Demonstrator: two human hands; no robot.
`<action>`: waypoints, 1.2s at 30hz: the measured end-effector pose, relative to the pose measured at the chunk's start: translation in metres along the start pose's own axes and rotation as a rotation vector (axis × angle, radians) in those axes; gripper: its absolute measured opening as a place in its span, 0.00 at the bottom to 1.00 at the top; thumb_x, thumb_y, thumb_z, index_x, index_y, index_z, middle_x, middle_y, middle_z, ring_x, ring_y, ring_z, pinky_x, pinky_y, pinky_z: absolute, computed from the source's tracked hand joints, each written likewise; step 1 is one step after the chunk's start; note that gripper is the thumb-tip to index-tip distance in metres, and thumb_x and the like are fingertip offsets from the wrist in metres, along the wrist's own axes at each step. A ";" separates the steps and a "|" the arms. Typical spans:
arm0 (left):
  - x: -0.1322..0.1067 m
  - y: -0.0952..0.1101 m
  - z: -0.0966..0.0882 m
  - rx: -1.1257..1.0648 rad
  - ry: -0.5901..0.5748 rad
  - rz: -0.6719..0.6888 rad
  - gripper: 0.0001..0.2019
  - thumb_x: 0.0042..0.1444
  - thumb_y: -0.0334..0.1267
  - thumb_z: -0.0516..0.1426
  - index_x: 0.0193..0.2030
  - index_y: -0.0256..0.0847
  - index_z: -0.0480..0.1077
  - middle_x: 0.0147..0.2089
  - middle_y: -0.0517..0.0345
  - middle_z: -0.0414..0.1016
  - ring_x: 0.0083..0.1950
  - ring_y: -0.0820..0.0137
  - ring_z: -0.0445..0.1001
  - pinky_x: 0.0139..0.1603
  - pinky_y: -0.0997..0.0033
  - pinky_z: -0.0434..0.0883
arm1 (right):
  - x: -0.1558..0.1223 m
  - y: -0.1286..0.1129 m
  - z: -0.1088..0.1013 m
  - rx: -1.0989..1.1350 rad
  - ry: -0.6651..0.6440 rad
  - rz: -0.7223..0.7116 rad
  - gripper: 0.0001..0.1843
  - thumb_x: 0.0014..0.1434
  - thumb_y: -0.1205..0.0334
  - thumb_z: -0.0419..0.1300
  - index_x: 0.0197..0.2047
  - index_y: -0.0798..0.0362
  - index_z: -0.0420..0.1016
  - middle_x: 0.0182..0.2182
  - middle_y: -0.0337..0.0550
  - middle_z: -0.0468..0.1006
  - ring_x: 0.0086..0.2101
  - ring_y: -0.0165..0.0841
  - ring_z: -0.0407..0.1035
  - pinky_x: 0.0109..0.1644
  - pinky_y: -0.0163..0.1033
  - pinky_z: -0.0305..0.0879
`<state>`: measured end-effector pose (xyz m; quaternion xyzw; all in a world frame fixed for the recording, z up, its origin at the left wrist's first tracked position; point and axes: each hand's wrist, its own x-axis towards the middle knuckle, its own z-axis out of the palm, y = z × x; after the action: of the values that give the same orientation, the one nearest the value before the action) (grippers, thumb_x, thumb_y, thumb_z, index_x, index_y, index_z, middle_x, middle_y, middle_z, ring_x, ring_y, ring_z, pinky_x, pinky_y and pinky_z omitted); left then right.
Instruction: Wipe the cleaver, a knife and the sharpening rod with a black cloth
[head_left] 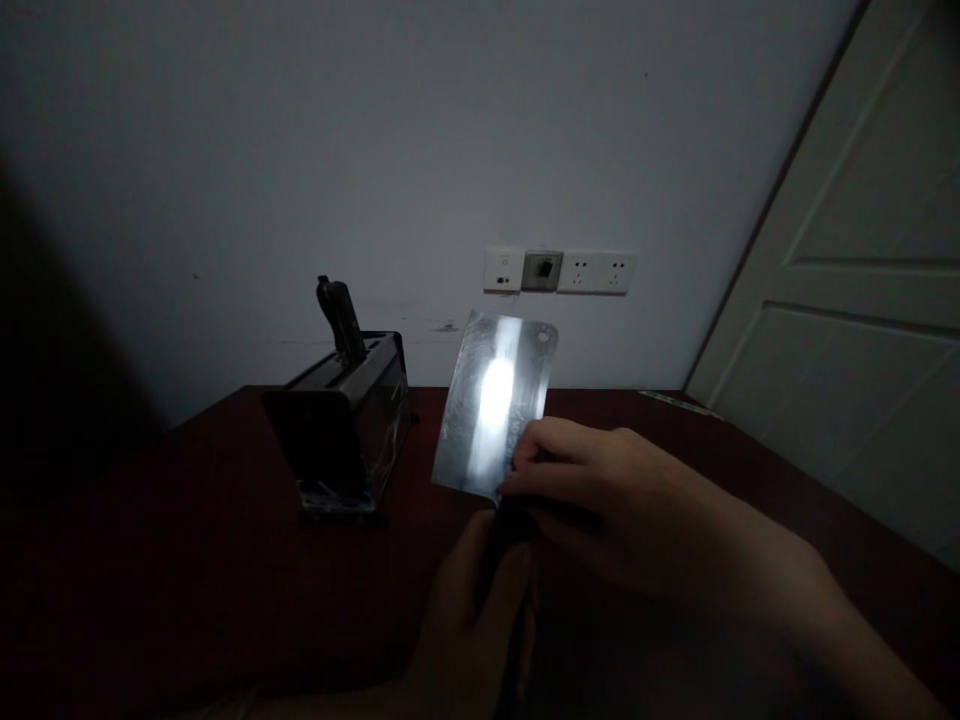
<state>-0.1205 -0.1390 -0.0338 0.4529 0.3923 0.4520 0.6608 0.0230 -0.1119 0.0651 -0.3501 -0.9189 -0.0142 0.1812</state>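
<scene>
A cleaver [491, 410] stands upright in front of me, its broad steel blade catching a bright glare, with a small hole in the upper right corner. My left hand [472, 620] is closed around its dark handle, below the blade. From the right, my right hand [607, 490] reaches over with curled fingers closed on the lower right of the blade, where it meets the handle. Something dark shows under those fingers, too dim to make out. To the left, a dark knife block [337, 420] holds black-handled tools [343, 318] in its top slots.
Beneath everything is a dark red table [600, 400] against a pale wall. Sockets and a switch [559, 271] are set in the wall behind the cleaver. A panelled door [862, 330] stands at the right, near a flat printed strip [679, 402]. The light is dim.
</scene>
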 end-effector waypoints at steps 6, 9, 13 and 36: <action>0.004 -0.004 -0.001 -0.044 0.012 0.009 0.17 0.52 0.54 0.55 0.36 0.42 0.60 0.20 0.69 0.58 0.14 0.84 0.53 0.13 0.85 0.53 | 0.006 -0.001 0.004 -0.023 0.049 0.022 0.09 0.55 0.70 0.53 0.38 0.54 0.71 0.38 0.45 0.69 0.33 0.30 0.63 0.31 0.35 0.59; 0.006 -0.005 -0.004 0.028 -0.006 0.041 0.17 0.54 0.54 0.53 0.36 0.41 0.60 0.18 0.70 0.57 0.13 0.84 0.52 0.11 0.85 0.52 | 0.006 -0.002 0.005 -0.030 0.005 -0.025 0.09 0.53 0.70 0.54 0.36 0.53 0.73 0.38 0.44 0.68 0.33 0.30 0.62 0.31 0.35 0.58; 0.004 -0.002 -0.004 0.055 -0.022 0.053 0.17 0.54 0.54 0.52 0.36 0.42 0.59 0.18 0.70 0.58 0.13 0.83 0.54 0.11 0.85 0.55 | 0.004 0.000 0.003 0.018 -0.008 -0.028 0.09 0.52 0.70 0.56 0.35 0.51 0.75 0.37 0.42 0.68 0.31 0.29 0.62 0.30 0.34 0.57; 0.011 0.000 -0.005 0.130 0.013 0.077 0.16 0.56 0.52 0.51 0.33 0.40 0.59 0.17 0.69 0.58 0.13 0.83 0.54 0.10 0.85 0.56 | 0.004 0.025 0.009 0.202 -0.105 -0.024 0.07 0.55 0.67 0.57 0.35 0.50 0.76 0.31 0.36 0.63 0.29 0.25 0.60 0.29 0.32 0.55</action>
<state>-0.1218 -0.1276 -0.0359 0.5065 0.4076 0.4535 0.6097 0.0333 -0.0892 0.0553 -0.3195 -0.9279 0.0945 0.1671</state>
